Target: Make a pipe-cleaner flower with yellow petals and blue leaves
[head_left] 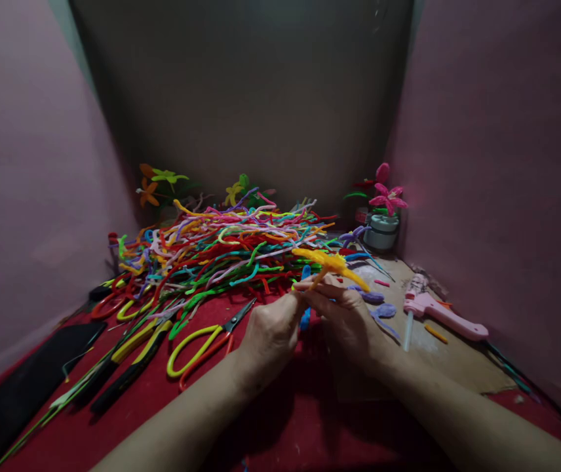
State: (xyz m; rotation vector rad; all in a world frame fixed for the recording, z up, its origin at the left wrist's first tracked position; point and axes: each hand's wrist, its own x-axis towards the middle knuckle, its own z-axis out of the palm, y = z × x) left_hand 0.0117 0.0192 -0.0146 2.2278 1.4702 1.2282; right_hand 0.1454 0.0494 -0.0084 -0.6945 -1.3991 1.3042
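Note:
A yellow-orange pipe-cleaner flower (332, 262) is held above the table, its petals spreading left and right. Its short stem runs down into the fingers of my right hand (347, 311), which pinch it. My left hand (273, 328) is closed, its fingertips meeting those of the right hand; what they grip is hidden. Bits of blue fuzzy pipe cleaner (305, 318) show above and below the joined fingers, and I cannot tell whether they are held. Yellow-and-red-handled scissors (202, 351) lie beside my left hand.
A large heap of coloured pipe cleaners (236, 246) fills the back. Cutting pliers (133, 357) and a black flat object (39, 367) lie left. On the right are a cardboard sheet (447, 364), purple petals (383, 311), a pink glue gun (445, 314) and a potted pink flower (389, 198).

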